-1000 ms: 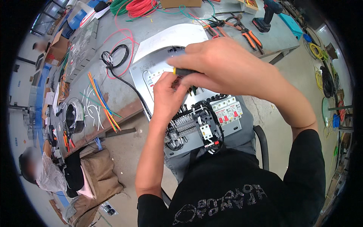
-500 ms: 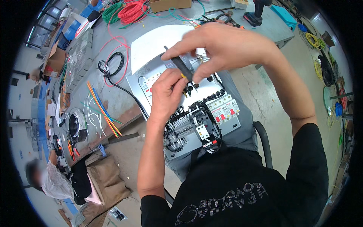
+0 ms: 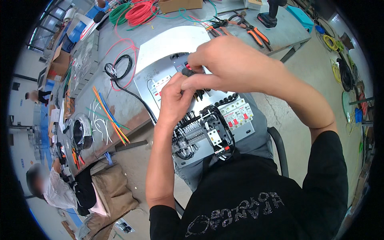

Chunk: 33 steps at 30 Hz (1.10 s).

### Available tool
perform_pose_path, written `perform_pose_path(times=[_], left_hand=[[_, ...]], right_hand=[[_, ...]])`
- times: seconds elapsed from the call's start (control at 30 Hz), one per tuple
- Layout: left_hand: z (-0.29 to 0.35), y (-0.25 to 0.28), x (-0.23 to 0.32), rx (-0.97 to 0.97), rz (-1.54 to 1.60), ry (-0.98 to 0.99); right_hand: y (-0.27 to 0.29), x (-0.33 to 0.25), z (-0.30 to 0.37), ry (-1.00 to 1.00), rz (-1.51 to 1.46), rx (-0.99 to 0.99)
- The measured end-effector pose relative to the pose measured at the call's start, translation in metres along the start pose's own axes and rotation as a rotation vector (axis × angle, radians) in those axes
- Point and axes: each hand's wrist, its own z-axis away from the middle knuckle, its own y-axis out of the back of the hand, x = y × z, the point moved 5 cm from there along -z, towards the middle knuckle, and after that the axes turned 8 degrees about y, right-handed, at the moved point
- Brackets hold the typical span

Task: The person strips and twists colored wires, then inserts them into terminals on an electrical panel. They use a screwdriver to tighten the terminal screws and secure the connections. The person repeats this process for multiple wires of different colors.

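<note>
One flat silver metal panel (image 3: 150,72) with black wires (image 3: 229,130) is resting on the person's grey lap (image 3: 261,138). Over it, the right hand (image 3: 224,60) is pinching a dark, round tool handle (image 3: 187,72). The left hand (image 3: 174,98) is curling beside it; I cannot tell its grip. Orange-handled pliers (image 3: 254,37) are lying on the grey metal table (image 3: 288,38).
</note>
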Motion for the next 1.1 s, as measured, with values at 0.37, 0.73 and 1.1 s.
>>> perform_pose_path(times=[0.37,0.73,1.1], left_hand=[[0.001,-0.017,-0.014,-0.019,-0.042,-0.165],[0.009,-0.014,-0.006,0.066,-0.021,-0.209],[0.007,-0.017,-0.007,0.031,0.006,-0.184]], right_hand=[[0.035,-0.018,0.005,0.167,-0.044,-0.298],[0.011,-0.024,-0.006,0.041,-0.031,0.061],[0.032,-0.042,-0.016,0.219,0.122,-0.015]])
